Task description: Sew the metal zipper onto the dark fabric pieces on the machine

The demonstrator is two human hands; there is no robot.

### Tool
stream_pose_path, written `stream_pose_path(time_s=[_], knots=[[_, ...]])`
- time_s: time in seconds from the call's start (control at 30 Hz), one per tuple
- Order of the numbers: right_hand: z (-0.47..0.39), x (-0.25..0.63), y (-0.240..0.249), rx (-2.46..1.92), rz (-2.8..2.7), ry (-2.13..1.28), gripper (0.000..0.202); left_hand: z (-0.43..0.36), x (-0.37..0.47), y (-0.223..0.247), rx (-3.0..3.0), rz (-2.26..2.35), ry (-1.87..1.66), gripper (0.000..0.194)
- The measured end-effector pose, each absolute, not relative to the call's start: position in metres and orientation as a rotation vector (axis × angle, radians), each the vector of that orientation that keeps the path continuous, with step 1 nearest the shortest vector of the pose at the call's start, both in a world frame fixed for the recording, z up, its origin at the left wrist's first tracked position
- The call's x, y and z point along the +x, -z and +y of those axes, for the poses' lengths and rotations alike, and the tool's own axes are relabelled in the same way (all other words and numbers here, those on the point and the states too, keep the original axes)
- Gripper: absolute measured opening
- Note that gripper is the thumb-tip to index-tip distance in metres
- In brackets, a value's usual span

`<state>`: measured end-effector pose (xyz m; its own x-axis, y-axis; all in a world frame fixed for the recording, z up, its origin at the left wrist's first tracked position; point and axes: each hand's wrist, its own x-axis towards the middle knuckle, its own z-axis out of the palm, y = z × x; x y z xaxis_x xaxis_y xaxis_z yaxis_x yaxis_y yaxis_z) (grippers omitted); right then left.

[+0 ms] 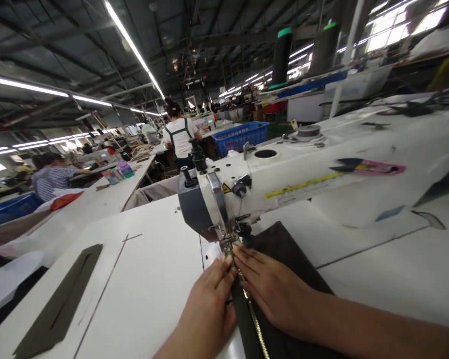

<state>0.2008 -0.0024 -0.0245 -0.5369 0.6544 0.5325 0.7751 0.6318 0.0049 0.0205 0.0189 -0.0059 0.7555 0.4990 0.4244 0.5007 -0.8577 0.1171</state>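
A gold-toothed zipper [257,326] runs along a dark olive fabric piece [280,244], up to the presser foot [228,242] of a white sewing machine [217,189]. My left hand [209,296] is at the zipper's left edge, its fingers drawn together on the dark tape close to the foot. Just right of the teeth, my right hand [273,284] lies flat on the fabric with its fingers stretched toward the needle area. The fabric under my right palm and forearm is hidden.
Another olive piece with a slit [62,299] lies at the left of the white table [134,279]. Thread snips [374,167] rest on the machine arm. Large thread cones [282,57] stand behind. A blue basket [241,137] and a person in a white shirt [180,134] are farther off.
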Motion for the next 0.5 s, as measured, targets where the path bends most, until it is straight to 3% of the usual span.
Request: stream_pose_path(time_s=[0.5], knots=[[-0.0029,0.1962,0.0289,-1.128,-2.253,0.329,0.040,0.0193,0.0222,-0.0027,-3.036,-0.918,0.608,0.041]])
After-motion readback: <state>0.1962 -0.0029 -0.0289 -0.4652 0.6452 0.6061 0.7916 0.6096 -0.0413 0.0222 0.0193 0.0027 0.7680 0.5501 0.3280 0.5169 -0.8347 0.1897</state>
